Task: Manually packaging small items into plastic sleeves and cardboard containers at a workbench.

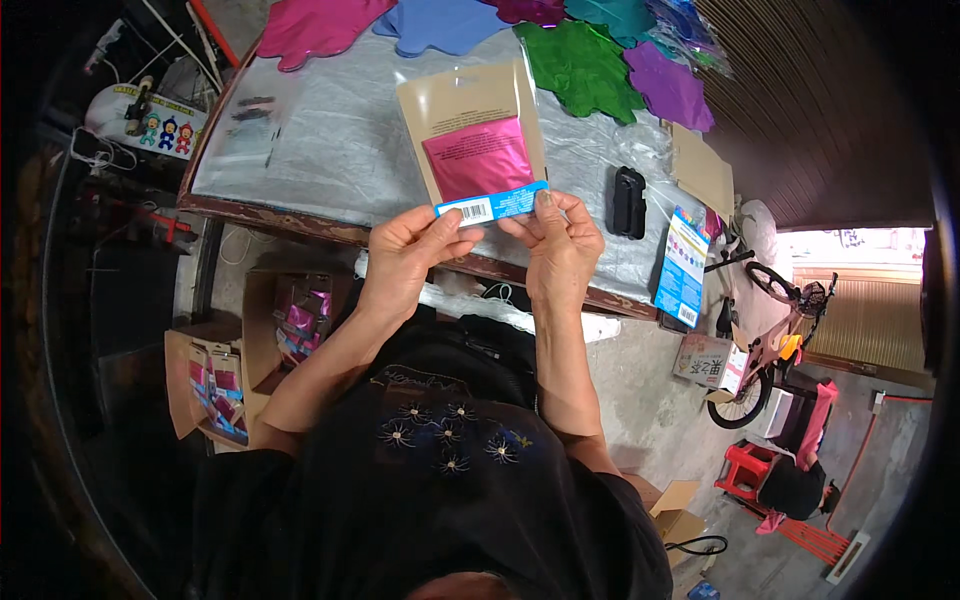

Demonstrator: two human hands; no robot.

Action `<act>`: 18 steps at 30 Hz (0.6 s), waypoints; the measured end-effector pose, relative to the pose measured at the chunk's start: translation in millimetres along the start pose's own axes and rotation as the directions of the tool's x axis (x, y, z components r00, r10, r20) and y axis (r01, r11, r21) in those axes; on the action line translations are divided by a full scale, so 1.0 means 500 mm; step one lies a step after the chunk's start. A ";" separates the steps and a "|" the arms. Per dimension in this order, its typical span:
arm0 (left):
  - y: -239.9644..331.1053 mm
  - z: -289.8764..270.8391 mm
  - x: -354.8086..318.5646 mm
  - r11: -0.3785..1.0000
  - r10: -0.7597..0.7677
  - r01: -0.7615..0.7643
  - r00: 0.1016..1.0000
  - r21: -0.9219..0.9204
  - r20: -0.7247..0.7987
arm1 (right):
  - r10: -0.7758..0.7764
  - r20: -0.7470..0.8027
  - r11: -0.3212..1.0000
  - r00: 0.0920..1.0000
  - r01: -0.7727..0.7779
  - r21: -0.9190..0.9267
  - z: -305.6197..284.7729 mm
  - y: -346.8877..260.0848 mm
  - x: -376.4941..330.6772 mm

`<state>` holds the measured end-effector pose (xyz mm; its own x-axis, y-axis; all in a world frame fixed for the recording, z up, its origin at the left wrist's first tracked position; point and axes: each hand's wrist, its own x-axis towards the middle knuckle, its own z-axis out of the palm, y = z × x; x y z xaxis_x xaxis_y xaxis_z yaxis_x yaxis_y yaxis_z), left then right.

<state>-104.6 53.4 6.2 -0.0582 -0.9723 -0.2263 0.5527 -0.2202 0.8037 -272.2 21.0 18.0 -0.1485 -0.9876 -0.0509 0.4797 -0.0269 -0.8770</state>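
Both my hands hold a flat clear package upright over the near edge of the table. It has a tan back, a folded shiny pink foil piece inside and a blue label strip with a barcode along its lower end. My left hand pinches the lower left corner between thumb and fingers. At the lower right corner, my right hand grips the label edge with its thumb on top. A black oblong plastic object lies on the table, right of my right hand.
Shiny splat-shaped foil pieces, including pink, blue, green and purple, lie along the table's far side. A blue printed card rests at its right edge. Packages fill cardboard boxes lower left. A bicycle and a seated person are right.
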 end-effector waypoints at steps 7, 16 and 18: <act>-0.010 0.004 -0.014 0.927 0.264 -0.253 0.964 0.279 -0.005 | 0.065 0.058 0.983 0.996 -0.074 0.166 -0.012 0.024 0.011; -0.033 -0.016 0.001 0.545 0.667 -0.619 0.729 0.565 0.155 | 0.129 0.381 0.893 0.915 -0.275 0.356 -0.011 0.078 0.000; -0.049 -0.020 0.002 0.643 0.605 -0.573 0.787 0.509 0.121 | 0.119 0.409 0.898 0.905 -0.274 0.345 -0.007 0.075 0.005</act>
<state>-109.6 58.6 -19.2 0.1883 -0.9077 0.3749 -0.0342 0.3755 0.9262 -257.7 18.1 -17.0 0.2763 -0.9600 0.0447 0.7697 0.1932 -0.6085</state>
